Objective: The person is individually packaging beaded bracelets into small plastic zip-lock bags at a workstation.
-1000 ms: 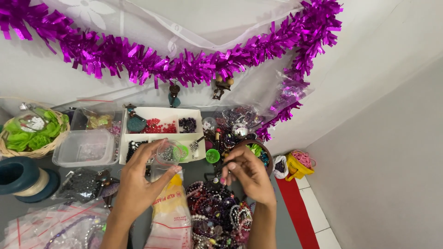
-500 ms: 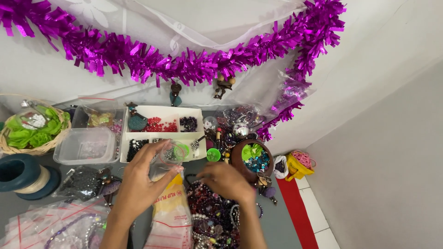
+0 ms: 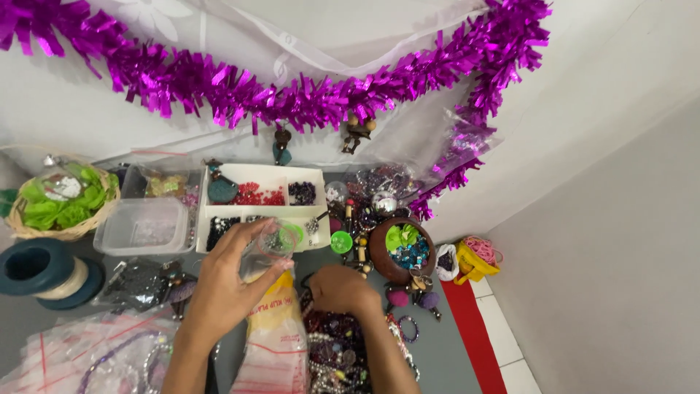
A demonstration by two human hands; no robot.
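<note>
So from my end, the white divided tray (image 3: 264,195) at the far side has red beads, dark beads and a teal pendant in its compartments, and the brown bowl (image 3: 394,255) to its right holds green leaves and blue beads. My left hand (image 3: 226,284) is pinching a small clear plastic jar (image 3: 271,244), round with tiny beads inside, just near of the tray. My right hand (image 3: 341,290) is curled down into the glossy bead pile (image 3: 335,350); can't tell what it's gripping.
</note>
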